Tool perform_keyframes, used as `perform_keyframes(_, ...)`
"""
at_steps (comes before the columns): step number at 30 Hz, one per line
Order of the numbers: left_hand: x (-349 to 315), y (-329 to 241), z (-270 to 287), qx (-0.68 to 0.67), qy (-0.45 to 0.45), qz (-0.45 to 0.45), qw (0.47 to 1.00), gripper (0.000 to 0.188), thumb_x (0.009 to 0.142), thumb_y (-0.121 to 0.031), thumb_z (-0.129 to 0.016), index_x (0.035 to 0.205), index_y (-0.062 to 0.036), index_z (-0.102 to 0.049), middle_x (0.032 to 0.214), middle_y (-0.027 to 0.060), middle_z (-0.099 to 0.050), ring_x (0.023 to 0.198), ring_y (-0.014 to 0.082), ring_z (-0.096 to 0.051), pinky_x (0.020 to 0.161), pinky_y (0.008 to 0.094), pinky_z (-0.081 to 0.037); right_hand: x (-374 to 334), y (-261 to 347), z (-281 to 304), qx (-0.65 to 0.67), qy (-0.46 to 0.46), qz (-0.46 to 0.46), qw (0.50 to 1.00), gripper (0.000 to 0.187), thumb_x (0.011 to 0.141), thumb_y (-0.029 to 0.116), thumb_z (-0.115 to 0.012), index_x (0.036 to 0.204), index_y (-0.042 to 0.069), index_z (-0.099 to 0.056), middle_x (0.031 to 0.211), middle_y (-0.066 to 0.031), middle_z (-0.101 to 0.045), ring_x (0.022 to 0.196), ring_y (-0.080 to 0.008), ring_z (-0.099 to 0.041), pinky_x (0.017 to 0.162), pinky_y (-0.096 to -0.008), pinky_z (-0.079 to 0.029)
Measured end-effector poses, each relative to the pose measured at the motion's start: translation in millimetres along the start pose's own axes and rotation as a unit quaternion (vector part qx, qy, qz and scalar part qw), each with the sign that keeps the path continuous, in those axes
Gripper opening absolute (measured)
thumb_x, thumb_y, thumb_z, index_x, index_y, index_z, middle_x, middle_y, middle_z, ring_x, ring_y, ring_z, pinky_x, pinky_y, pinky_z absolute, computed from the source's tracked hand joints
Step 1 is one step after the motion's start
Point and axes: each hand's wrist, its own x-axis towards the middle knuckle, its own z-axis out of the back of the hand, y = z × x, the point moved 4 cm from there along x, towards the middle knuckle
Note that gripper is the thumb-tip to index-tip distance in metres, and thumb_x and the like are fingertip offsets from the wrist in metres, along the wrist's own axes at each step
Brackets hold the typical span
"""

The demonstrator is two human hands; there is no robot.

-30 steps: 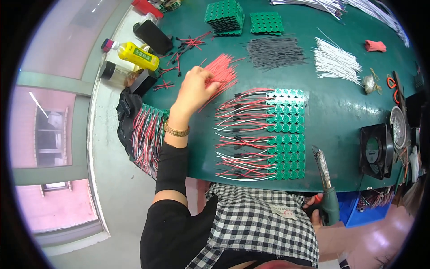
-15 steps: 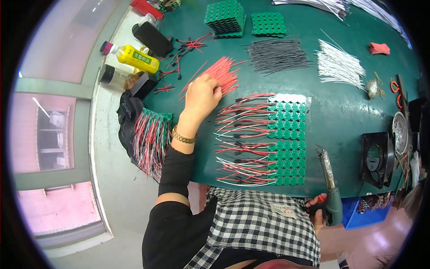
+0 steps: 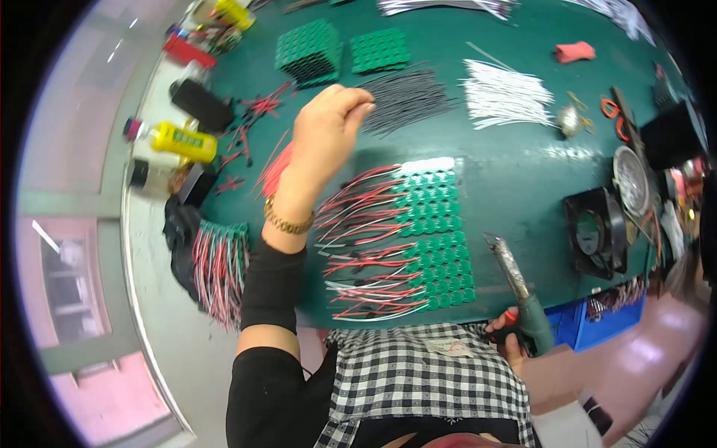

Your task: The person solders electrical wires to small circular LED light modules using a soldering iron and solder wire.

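Head: left hand (image 3: 325, 138) over black wires (image 3: 407, 95) | yellow bottle (image 3: 179, 142) beside

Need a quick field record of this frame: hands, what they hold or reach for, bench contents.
left hand: left hand raised over the bench, fingers pinched together at the near edge of the black wires; whether a wire is held cannot be told
right hand: right hand at the bench's near edge, gripping the soldering iron, tip pointing away from the person
centre: green round boards in rows with red, black and white leads
beyond: white wires, green board stacks
left edge: yellow bottle
right: black fan
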Motion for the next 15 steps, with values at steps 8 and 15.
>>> perform_keyframes(8,41,-55,-107,0.024,0.132,-0.151,0.979,0.012,0.077,-0.016,-0.065,0.083,-0.0058,-0.064,0.09,0.0088,-0.059,0.085,0.0293,-0.058,0.073,0.0395,-0.048,-1,-18,24,-0.124,0.102,0.1,0.982,0.044,0.086,0.036,-0.06,0.114,0.003,-0.049,0.089,-0.0063,-0.055,0.079,-0.0178,-0.056,0.074,-0.0323,-0.046)
perform_keyframes(15,90,-116,-172,0.128,0.204,-0.237,0.941,0.014,0.073,-0.01,-0.059,0.082,0.0003,-0.061,0.084,0.0179,-0.057,0.083,0.0348,-0.059,0.072,0.0421,-0.05,-9,-33,11,-0.037,0.097,0.144,0.984,0.047,0.088,0.032,-0.055,0.124,0.004,-0.041,0.096,-0.0089,-0.051,0.079,-0.0189,-0.057,0.078,-0.035,-0.05)
